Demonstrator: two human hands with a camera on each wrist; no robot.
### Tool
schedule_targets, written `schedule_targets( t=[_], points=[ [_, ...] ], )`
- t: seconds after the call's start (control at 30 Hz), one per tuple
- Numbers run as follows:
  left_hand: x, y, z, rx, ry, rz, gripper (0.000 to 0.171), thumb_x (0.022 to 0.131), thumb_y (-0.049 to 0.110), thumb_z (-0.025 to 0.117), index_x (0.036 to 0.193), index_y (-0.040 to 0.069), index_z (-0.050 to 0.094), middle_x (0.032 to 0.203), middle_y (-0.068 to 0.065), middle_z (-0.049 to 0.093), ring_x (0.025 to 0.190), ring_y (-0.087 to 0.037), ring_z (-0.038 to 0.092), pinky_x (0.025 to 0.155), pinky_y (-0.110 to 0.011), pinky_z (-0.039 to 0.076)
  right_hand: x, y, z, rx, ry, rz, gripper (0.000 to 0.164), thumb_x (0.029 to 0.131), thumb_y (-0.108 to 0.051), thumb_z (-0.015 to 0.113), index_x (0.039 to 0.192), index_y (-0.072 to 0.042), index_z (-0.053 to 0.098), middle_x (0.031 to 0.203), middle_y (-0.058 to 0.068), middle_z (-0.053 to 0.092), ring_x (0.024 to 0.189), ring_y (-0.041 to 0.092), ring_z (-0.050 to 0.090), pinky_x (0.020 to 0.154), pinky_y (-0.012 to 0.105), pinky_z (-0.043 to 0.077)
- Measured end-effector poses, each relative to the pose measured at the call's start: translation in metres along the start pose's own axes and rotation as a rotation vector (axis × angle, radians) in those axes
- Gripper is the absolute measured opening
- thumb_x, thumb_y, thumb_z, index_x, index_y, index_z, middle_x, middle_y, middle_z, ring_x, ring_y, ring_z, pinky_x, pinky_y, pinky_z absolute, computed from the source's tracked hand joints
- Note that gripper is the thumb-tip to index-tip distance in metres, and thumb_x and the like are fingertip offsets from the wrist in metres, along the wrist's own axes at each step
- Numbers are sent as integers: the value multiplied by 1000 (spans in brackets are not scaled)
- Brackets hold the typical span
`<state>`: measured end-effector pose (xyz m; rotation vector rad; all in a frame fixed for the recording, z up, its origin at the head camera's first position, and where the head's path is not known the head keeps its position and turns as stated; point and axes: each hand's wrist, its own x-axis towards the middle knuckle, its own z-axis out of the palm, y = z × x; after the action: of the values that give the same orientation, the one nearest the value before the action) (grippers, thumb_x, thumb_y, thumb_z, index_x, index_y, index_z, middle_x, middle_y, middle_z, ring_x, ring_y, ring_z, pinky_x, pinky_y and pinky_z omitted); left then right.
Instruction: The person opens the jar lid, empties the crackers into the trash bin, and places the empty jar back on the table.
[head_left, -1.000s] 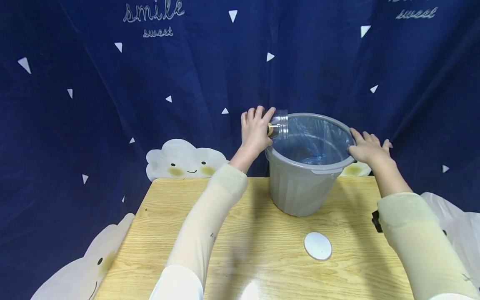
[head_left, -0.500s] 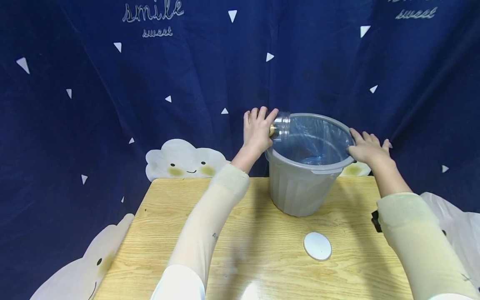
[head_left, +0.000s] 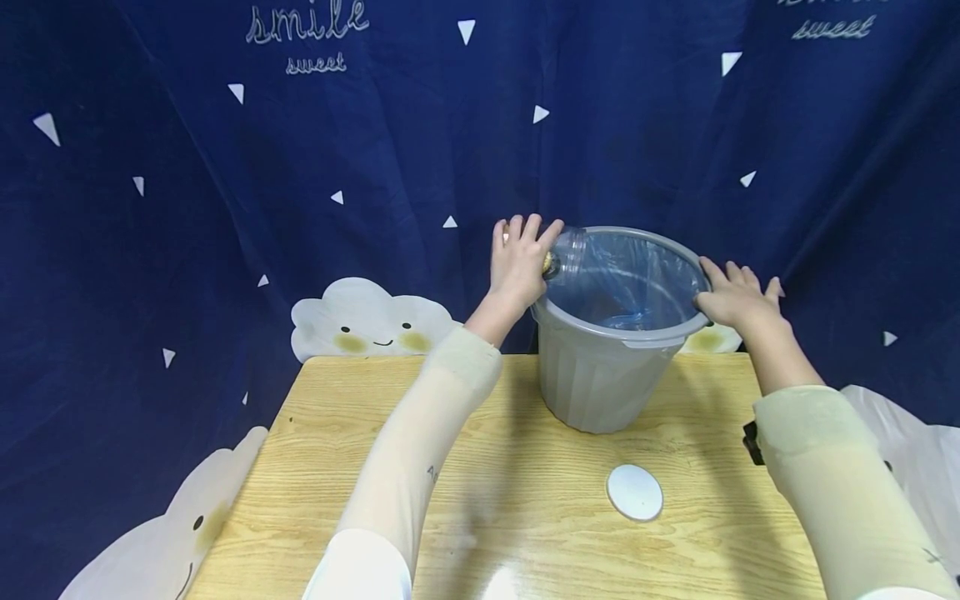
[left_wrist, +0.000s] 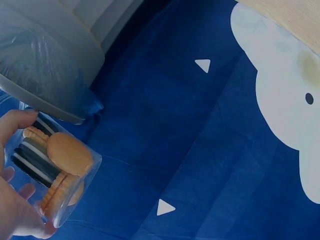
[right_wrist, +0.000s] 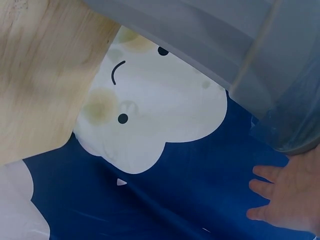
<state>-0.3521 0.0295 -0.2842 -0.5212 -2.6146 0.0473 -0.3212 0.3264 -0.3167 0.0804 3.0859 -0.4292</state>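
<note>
My left hand (head_left: pixel 517 265) grips a clear plastic jar (head_left: pixel 572 250) that lies tilted, its mouth over the left rim of a grey trash can (head_left: pixel 600 375). Inside the jar are several sandwich cookies (left_wrist: pixel 70 154), some dark with white filling, some golden. The can stands upright with a translucent blue bag (head_left: pixel 633 283) lining it. On the opposite side, my right hand (head_left: pixel 738 297) rests against the can's rim with its fingers straight and spread. In the right wrist view, the can hides part of that hand's contact.
A round white disc (head_left: pixel 635 492), like a lid, lies on the wooden table (head_left: pixel 360 417) in front of the can. Behind the table hangs a dark blue curtain (head_left: pixel 390 150) with white triangles and clouds. The can stands near the table's back edge.
My left hand has moved slightly right with the jar, and the jar's mouth has come a little further over the can. My right hand and the can have stayed put.
</note>
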Motion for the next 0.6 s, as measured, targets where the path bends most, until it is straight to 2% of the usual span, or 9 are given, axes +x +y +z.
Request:
schedule_targets(
  t=[0.23,0.6],
  points=[
    [1,0,0,34,-11,23,84,70,26,76,141,31,31,136,0,35,127,-23,27,111,-43,16,0,1,1,6,4,-2,70,89,-26,37,146,-7,3,143,36,-3,130,52,-6,99,71,-11],
    [3,1,1,68,-1,64,81,73,22,75,141,31,32,137,1,35,129,-24,26,112,-44,15,0,0,1,6,11,-5,69,88,-26,37,146,-6,4,143,36,-1,130,52,-5,99,70,-12]
  ],
)
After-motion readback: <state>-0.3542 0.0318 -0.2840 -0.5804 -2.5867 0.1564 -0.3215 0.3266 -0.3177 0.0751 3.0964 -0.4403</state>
